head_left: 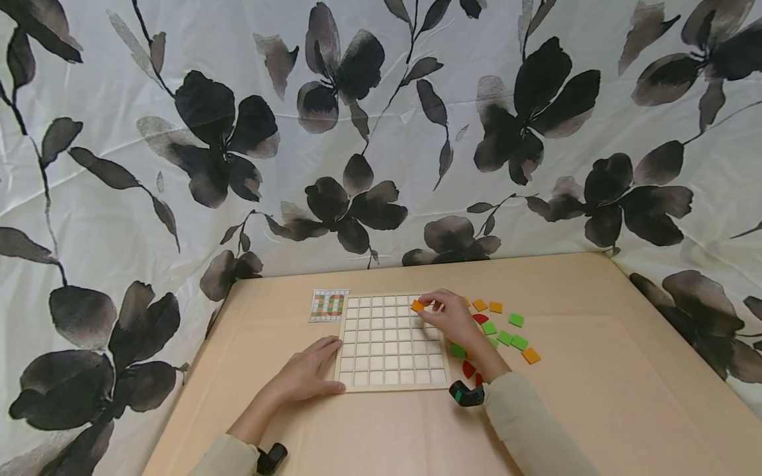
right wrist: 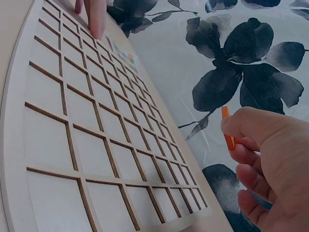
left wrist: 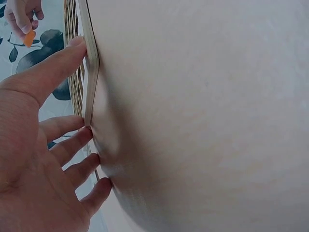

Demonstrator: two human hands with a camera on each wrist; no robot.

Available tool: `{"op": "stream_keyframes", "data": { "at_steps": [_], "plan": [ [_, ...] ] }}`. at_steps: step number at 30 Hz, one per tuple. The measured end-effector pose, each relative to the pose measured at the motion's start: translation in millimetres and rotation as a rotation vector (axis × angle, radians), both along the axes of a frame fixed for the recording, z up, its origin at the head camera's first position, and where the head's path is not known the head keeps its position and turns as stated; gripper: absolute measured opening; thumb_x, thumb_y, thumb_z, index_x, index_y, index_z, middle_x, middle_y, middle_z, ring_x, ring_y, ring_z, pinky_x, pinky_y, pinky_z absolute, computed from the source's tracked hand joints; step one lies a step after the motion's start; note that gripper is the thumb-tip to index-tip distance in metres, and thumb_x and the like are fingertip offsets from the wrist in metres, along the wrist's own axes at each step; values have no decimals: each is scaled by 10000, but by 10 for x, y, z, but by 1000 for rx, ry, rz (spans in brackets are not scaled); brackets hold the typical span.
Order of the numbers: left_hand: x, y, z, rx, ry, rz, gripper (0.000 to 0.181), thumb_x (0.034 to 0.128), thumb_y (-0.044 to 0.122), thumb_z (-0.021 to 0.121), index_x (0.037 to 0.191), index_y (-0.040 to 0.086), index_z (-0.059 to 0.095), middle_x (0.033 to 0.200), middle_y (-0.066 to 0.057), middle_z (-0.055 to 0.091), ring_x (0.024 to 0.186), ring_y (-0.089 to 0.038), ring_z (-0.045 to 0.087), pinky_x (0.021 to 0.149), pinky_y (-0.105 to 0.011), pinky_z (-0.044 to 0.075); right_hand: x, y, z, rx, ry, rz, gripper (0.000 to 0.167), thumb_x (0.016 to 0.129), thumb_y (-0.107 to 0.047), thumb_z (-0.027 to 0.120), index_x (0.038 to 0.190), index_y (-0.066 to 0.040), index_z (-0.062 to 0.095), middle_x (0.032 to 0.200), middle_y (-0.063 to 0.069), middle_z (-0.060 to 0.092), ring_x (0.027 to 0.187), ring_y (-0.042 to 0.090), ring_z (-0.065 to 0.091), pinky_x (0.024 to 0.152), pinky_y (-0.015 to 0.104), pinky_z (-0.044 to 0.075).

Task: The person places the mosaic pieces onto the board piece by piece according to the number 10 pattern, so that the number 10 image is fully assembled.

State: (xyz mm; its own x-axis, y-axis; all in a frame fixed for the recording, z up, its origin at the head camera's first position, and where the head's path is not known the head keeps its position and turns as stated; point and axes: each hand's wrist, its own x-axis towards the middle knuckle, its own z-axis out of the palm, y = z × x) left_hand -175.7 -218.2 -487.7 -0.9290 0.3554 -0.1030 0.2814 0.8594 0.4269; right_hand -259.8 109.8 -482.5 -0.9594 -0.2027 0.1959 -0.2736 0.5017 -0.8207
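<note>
I've got the R hand [head_left: 450,318] pinching an orange square tile [head_left: 417,305] in its fingers, nr edge-on in R wrist cam, apart from the wooden grid board [head_left: 389,347]; head cam shows it over the far-R part. L hand [head_left: 305,371], fingers extended, touches board's L side, so R's nearer.

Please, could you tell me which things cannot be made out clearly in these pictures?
Head view: the pattern on the small card is too small to read exactly.
Head view: the right hand and forearm partly cover the loose pieces, preventing a sure count.
Left wrist view: the board is nearly edge-on, hiding its compartments.
Right wrist view: the top edge cuts off most of the left hand.
</note>
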Motion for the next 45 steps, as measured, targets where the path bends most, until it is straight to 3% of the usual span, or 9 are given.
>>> {"op": "stream_keyframes", "data": {
  "at_steps": [17,24,36,45],
  "plan": [
    [6,-4,-4,13,-3,-3,880,742,480,794,1456,112,434,1535,-81,385,1412,-312,378,1062,-608,349,-76,-226,9,22,13,31,210,834,-184,755,1042,-159,738,995,-4,676,834,159,542,687,231,475],
    [11,0,-15,13,-2,-1,884,739,478,797,1459,119,431,1534,-75,387,1411,-311,381,1060,-610,348,-144,-316,-52,21,23,48,208,819,-187,772,1022,-148,741,982,17,679,812,155,543,668,231,465],
    [18,2,-6,13,-14,16,877,741,474,796,1458,123,433,1536,-59,385,1417,-303,371,1066,-612,336,-205,-536,-82,7,-30,108,201,823,-172,764,1020,-137,739,977,10,666,814,157,537,679,247,467],
    [16,4,0,23,-27,32,872,739,466,799,1459,137,434,1541,-52,379,1426,-298,357,1074,-614,323,-264,-742,-137,60,-32,135,201,822,-156,749,1019,-113,737,963,19,653,792,151,529,708,250,475]
  ]
}}
